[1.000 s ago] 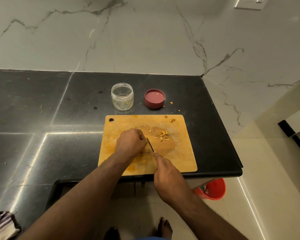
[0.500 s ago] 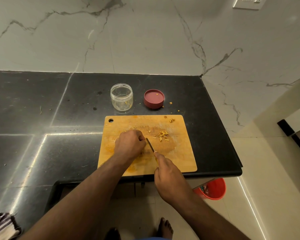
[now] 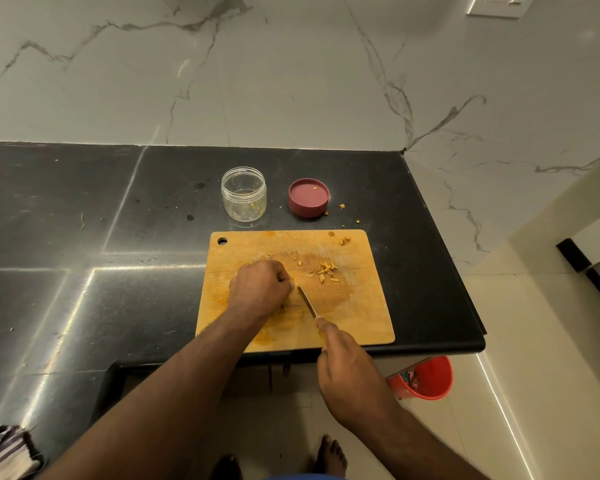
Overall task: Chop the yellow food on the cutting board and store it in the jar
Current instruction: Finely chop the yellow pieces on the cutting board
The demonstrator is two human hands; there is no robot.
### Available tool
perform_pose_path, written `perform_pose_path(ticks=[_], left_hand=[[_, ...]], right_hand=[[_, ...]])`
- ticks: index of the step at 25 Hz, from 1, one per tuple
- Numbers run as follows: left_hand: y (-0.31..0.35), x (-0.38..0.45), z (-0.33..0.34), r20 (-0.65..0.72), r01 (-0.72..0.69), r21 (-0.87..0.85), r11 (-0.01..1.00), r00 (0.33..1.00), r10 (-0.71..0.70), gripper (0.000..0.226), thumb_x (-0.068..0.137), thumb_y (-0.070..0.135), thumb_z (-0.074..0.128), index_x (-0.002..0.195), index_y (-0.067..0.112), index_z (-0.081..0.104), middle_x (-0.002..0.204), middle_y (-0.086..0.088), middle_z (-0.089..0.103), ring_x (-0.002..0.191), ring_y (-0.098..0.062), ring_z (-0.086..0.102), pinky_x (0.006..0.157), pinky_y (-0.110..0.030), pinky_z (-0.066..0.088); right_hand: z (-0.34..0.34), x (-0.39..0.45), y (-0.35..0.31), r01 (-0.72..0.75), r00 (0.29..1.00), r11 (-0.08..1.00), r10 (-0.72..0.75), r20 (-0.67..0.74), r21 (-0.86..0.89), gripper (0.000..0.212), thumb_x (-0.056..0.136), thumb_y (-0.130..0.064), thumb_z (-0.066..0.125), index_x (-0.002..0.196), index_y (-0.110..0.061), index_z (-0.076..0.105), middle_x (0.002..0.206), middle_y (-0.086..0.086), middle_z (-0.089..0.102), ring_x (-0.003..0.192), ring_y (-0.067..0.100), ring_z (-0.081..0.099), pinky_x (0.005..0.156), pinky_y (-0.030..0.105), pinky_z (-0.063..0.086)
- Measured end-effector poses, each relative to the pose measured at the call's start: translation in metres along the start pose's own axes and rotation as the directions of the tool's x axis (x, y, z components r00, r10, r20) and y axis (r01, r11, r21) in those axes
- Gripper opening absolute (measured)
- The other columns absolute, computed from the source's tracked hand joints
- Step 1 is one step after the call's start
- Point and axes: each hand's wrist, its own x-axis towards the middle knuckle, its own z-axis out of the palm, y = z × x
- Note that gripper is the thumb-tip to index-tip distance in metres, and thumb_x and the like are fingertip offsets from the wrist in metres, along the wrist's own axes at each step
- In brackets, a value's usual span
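The jar (image 3: 244, 194) stands behind the cutting board (image 3: 361, 317) (lid (image 3: 308, 197) to its right).

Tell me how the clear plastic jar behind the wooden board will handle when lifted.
The clear plastic jar looks nearly empty, so probably light. Its smooth walls may slip. Upright, wide and squat, it seems unlikely to tip.

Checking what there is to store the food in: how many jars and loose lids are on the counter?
2: one clear jar, open, behind the cutting board; one red lid, upside down, to its right. None seems hidden.
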Motion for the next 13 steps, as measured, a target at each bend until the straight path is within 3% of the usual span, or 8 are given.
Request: perform_pose_path(ticks=[4,7,13], left_hand=[[-0.004,0.001,-0.001,0.032,-0.004,0.006,1.0,0.999,0.004,0.014,0.087,0.029,0.065,0.094,0.03,0.077,0.091,0.013,0.072,0.09,-0.014,0.064,0.078,-0.041,0.059],[-0.006,-0.002,-0.001,0.015,-0.011,0.004,1.0,1.0,0.011,0.017,0.086,0.027,0.064,0.097,0.032,0.077,0.092,0.013,0.073,0.093,-0.014,0.065,0.078,-0.041,0.059],[-0.006,-0.002,-0.001,-0.002,0.01,-0.011,1.0,1.0,-0.01,0.009,0.083,0.031,0.066,0.085,0.032,0.075,0.078,0.015,0.07,0.083,-0.014,0.065,0.072,-0.041,0.059]], right_hand=[[-0.001,0.009,-0.003,0.005,1.0,1.0,-0.005,-0.022,0.01,0.051,0.103,-0.021,0.035,0.152,-0.026,0.025,0.144,-0.004,0.044,0.125,0.008,0.046,0.099,0.021,0.041],[0.003,0.018,-0.006,0.012,1.0,1.0,-0.012,-0.017,-0.013,0.051,0.102,-0.02,0.035,0.152,-0.025,0.025,0.145,-0.002,0.044,0.126,0.011,0.047,0.102,0.025,0.042],[0.01,0.028,-0.011,0.018,1.0,0.996,-0.018,0.002,-0.083,0.052,0.102,-0.018,0.033,0.152,-0.024,0.023,0.14,0.003,0.046,0.115,0.019,0.054,0.092,0.03,0.046]])
